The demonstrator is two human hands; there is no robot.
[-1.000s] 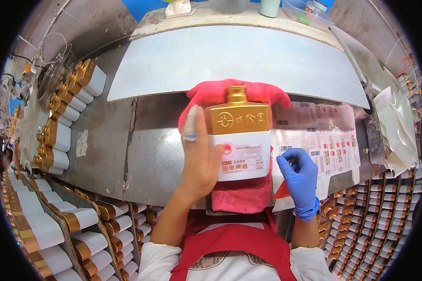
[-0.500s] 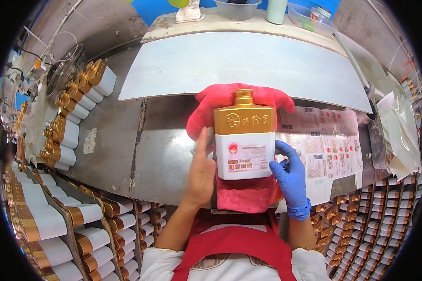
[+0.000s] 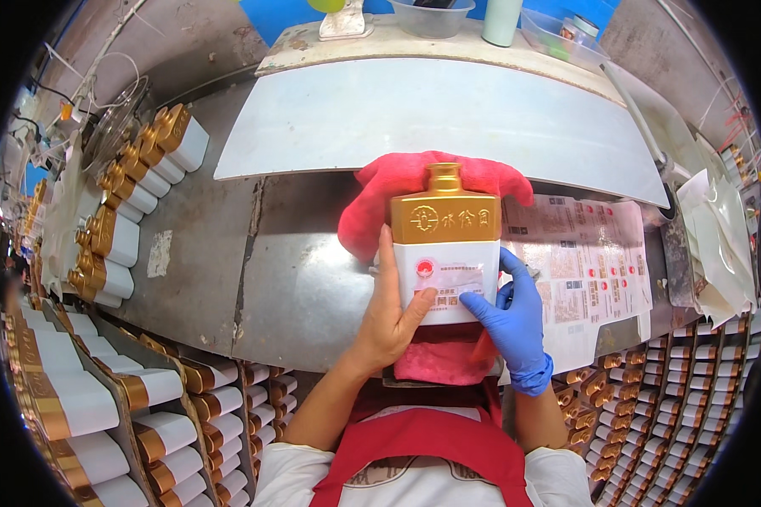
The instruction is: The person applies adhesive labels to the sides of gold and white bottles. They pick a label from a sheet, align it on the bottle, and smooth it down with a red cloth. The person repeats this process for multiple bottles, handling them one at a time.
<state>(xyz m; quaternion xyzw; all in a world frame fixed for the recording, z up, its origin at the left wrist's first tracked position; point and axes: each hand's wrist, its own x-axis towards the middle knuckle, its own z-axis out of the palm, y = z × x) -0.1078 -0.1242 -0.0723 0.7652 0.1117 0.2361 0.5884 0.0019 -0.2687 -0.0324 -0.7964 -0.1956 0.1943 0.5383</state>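
A flat-sided bottle (image 3: pixel 448 221) with a gold shoulder and neck and a white body lies face up on a red cloth (image 3: pixel 376 198), its neck pointing away from me. A clear printed label (image 3: pixel 473 272) with a red emblem sits on its white front. My bare left hand (image 3: pixel 391 319) grips the bottle's left side, fingers along the edge and thumb on the lower label. On the opposite side, my right hand (image 3: pixel 516 325), in a blue glove, holds the right edge with its thumb pressed on the label. The fingers behind the bottle are partly hidden.
Right of the cloth lies a sheet of labels (image 3: pixel 600 275) on the metal table (image 3: pixel 300 279). A pale board (image 3: pixel 440 106) spans the far side. Several gold-and-white bottles (image 3: pixel 182 139) stand at the left. Crates of similar bottles (image 3: pixel 84 389) flank me below; a plastic tub (image 3: pixel 431 19) stands at the back.
My left hand, open beside the bottle before, has closed on its left side with the thumb on the label. My right thumb has moved inward onto the label. The bottle has shifted slightly right.
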